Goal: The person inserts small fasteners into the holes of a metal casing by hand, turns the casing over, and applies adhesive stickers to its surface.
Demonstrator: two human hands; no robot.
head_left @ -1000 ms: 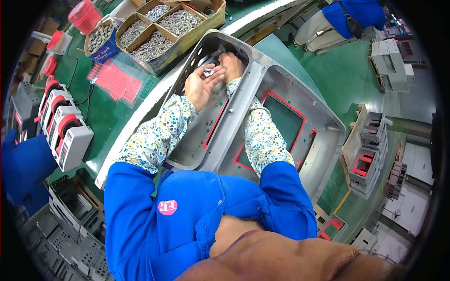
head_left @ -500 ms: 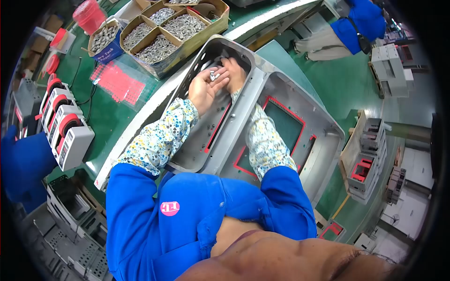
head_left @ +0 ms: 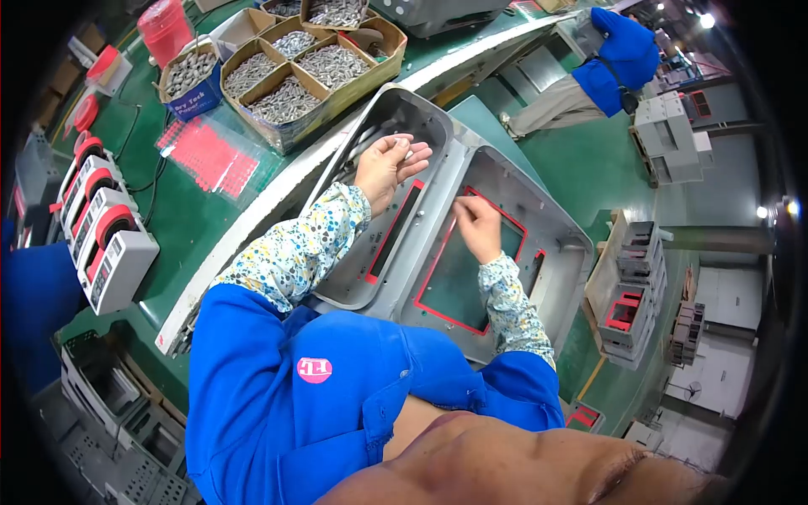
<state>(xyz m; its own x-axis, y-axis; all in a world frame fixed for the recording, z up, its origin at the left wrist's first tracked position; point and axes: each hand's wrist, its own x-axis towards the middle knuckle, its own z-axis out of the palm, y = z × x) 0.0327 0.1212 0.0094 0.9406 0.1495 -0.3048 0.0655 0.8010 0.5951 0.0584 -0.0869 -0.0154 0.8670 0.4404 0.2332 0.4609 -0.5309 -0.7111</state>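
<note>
In front of me lies a grey metal housing (head_left: 461,181) made of two shallow halves side by side, with a red-edged rectangular opening (head_left: 515,221) in the right half. Above the left half my left hand (head_left: 390,174) is turned palm up, thumb folded in over a few small silver metal fasteners (head_left: 408,155), partly hidden by the fingers. My right hand (head_left: 480,229) hovers over the right half, near the middle ridge, with its fingers pinched together. What they hold, if anything, is too small to make out. A red-edged slot (head_left: 396,231) shows in the left half.
A divided cardboard box (head_left: 286,105) of small metal fasteners stands on the green table, beside a blue box (head_left: 192,82) of metal parts. Red sticker sheets (head_left: 210,157) and label dispensers (head_left: 105,223) lie left. Another person (head_left: 610,71) in blue stands at upper right.
My right hand has come out of the upper left half and moved right and down over the right half. My left hand has shifted slightly right and down, still with the fasteners.
</note>
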